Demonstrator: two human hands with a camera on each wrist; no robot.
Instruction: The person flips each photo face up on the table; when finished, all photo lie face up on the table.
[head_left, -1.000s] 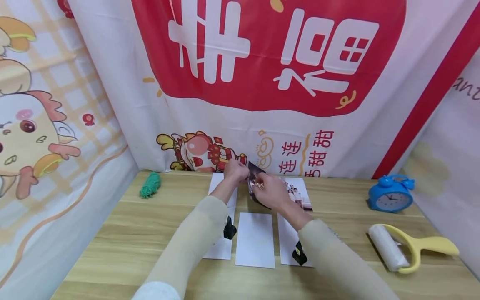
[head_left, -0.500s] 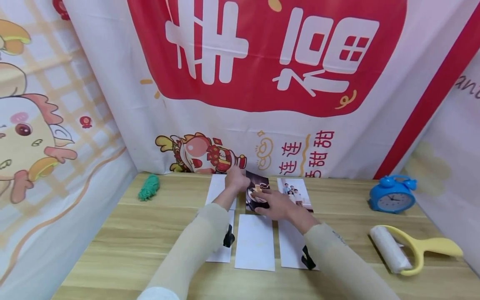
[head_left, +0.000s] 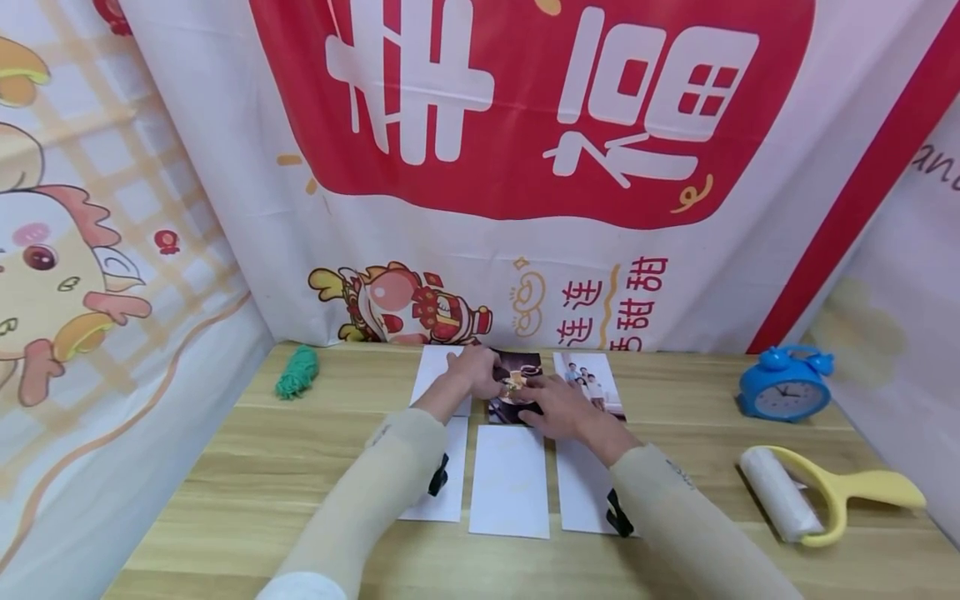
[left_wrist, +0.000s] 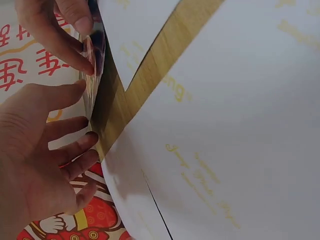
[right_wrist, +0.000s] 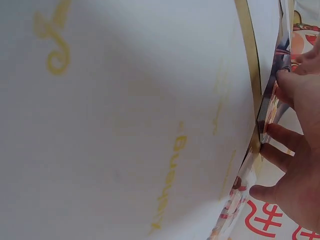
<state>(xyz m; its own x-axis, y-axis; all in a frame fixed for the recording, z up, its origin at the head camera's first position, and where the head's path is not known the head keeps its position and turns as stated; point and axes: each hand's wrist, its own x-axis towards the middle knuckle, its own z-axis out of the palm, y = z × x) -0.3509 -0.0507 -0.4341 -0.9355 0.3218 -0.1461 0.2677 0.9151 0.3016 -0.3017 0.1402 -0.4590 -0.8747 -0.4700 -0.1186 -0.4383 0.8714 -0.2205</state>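
A dark photo print (head_left: 517,362) with a food-like picture lies face up in the middle of the back row. My right hand (head_left: 561,408) rests on its right side with fingers spread and fairly straight. On its left side is my left hand (head_left: 477,372), fingertips touching the print; in the left wrist view the left hand (left_wrist: 45,145) has relaxed, spread fingers at the print's edge. Neither hand grips it. To the right lies a family photo (head_left: 587,372), partly under the right forearm. A white sheet (head_left: 438,367) lies to the left, partly covered.
In the front row lie white sheets, the middle sheet (head_left: 510,483) fully visible. A green yarn bundle (head_left: 297,372) lies at the back left. A blue alarm clock (head_left: 786,385) and a yellow-handled lint roller (head_left: 832,492) are at the right. A printed cloth (head_left: 420,217) hangs behind the table.
Both hands held the dark print tilted up a second ago. It now lies flat. The left hand has since come down from behind the print's left edge onto its left side.
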